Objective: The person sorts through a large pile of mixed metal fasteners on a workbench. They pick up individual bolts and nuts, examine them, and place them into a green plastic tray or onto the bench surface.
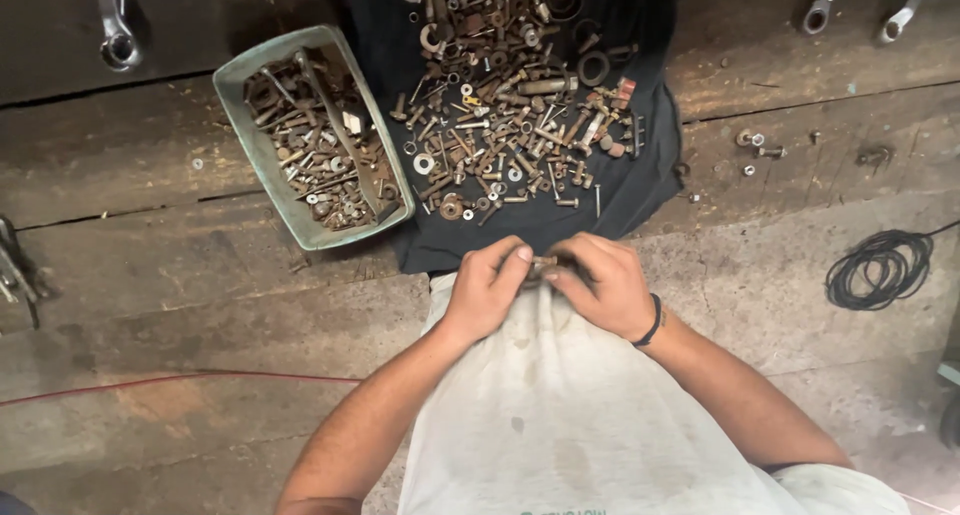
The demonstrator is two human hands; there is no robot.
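Wooden floor w/ dark cloth (620, 190): left hand (487, 287) & right hand (600, 280) both pinch small rusty bolt (545, 264), lying sideways between them.

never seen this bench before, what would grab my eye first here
First the heap of rusty bolts, nuts and washers spread on a black cloth at top centre, with a green tray of more hardware to its left. Below it, the left hand and right hand pinch a small bolt together.
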